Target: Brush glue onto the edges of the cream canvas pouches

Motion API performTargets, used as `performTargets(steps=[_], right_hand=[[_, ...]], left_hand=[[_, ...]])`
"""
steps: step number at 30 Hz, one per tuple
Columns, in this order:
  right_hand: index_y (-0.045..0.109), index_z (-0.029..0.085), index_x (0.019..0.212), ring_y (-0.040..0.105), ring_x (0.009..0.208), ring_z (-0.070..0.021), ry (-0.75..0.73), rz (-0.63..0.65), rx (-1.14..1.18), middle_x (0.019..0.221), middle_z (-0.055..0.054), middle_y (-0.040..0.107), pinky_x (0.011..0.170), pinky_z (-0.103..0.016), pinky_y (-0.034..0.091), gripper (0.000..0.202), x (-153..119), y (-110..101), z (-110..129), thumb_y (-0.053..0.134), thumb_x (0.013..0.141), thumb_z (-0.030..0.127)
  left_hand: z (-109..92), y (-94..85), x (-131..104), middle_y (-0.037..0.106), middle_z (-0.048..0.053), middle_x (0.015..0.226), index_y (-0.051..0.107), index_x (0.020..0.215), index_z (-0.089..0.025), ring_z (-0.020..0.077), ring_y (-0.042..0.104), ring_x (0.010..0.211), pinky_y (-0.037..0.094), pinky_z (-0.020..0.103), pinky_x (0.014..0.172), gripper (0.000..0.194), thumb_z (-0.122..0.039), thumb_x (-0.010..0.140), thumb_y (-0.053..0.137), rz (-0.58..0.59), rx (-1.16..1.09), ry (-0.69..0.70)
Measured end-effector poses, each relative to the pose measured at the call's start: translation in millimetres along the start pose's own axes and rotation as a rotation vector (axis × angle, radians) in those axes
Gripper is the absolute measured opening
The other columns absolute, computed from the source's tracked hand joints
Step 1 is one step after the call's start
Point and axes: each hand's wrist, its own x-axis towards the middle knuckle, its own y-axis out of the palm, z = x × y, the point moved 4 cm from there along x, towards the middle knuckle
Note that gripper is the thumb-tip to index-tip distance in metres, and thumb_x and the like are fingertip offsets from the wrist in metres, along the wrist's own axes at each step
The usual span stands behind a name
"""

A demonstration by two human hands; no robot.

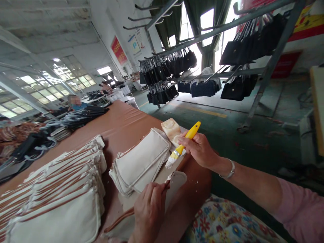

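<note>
My right hand (201, 148) is closed around a yellow-handled paintbrush (193, 130), its bristles coated in white paste and pointing down to the left. Below it, my left hand (152, 206) pinches the edge of a cream fabric pouch piece (178, 180) with brown trim. The bristles hover just above that edge, apart from it. Beyond my left hand lies a small stack of cream pouches (144, 155). A stained, cream-coloured container (170, 126) stands at the table edge behind the brush, partly hidden by my right hand.
Many cream pouches (60, 206) overlap in a row on the left of the brown-covered table (124, 114). Black bags (235, 52) hang from a metal rack (265, 64) at the right. Dark bags (76, 116) and a person (78, 104) are at the far left.
</note>
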Motion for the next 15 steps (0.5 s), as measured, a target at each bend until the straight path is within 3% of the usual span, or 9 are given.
performTargets(steps=[3,9,13,15], right_hand=[[0.057,0.017,0.08,0.046,0.056,-0.011,-0.056,0.099,-0.028,0.062,0.003,0.05,0.055,-0.022,0.039,0.022,-13,8,15,0.056,0.092,0.035],[0.054,0.017,0.073,0.046,0.058,-0.0116,-0.199,0.481,-0.173,0.066,0.0,0.052,0.057,-0.024,0.039,0.024,-27,11,36,0.053,0.093,0.031],[0.056,0.018,0.077,0.049,0.064,-0.0137,-0.21,0.342,-0.21,0.07,-0.001,0.054,0.063,-0.026,0.042,0.022,-24,1,43,0.051,0.094,0.032],[0.056,0.019,0.078,0.051,0.066,-0.0144,-0.21,0.346,-0.222,0.072,-0.001,0.055,0.065,-0.026,0.042,0.023,-25,6,41,0.05,0.094,0.032]], left_hand=[[-7,-0.9,-1,0.062,0.0,0.075,0.059,0.09,-0.019,0.0129,0.057,0.067,0.04,0.025,0.064,0.009,-0.01,0.088,0.061,0.004,0.046,0.077],[-8,-0.6,0,0.063,0.001,0.076,0.059,0.094,-0.019,0.0136,0.058,0.069,0.041,0.026,0.065,0.011,-0.011,0.088,0.062,0.035,0.04,0.093],[-8,6.5,-1,0.062,0.002,0.074,0.057,0.095,-0.02,0.0148,0.059,0.067,0.042,0.027,0.062,0.008,-0.014,0.09,0.059,0.091,0.087,0.11],[-7,7.5,0,0.062,0.002,0.073,0.056,0.092,-0.02,0.0149,0.059,0.067,0.042,0.027,0.062,0.006,-0.015,0.091,0.057,0.092,0.094,0.107]])
